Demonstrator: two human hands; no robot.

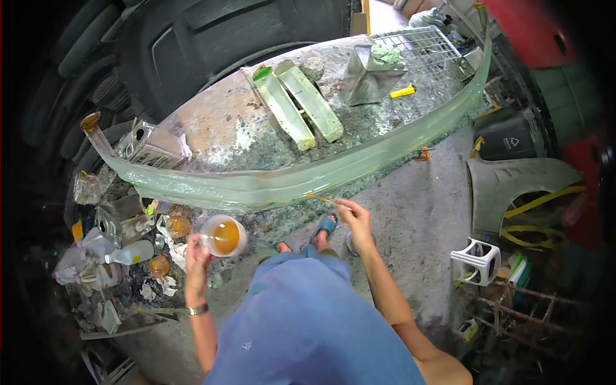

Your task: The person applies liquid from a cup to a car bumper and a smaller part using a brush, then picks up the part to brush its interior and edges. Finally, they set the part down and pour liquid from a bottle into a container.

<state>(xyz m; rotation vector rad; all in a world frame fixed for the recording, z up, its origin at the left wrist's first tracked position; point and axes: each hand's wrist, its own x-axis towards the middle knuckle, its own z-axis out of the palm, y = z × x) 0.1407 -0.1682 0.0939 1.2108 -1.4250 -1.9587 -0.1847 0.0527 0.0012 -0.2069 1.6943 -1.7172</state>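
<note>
My left hand is closed round the handle side of a translucent cup with amber liquid in it. My right hand pinches the thin handle of a small brush, whose orange tip is at the lower edge of a long, curved, pale green glossy strip. This strip runs along the near side of the worktable, its ends rising at left and right. Two pale trough-shaped pieces lie side by side on the table, behind the strip.
A square metal can with a green cloth and a yellow tool stand beyond the strip. Cans, a bottle and jars crowd the left. At the right are a grey fender, a white stool and a rusty rack.
</note>
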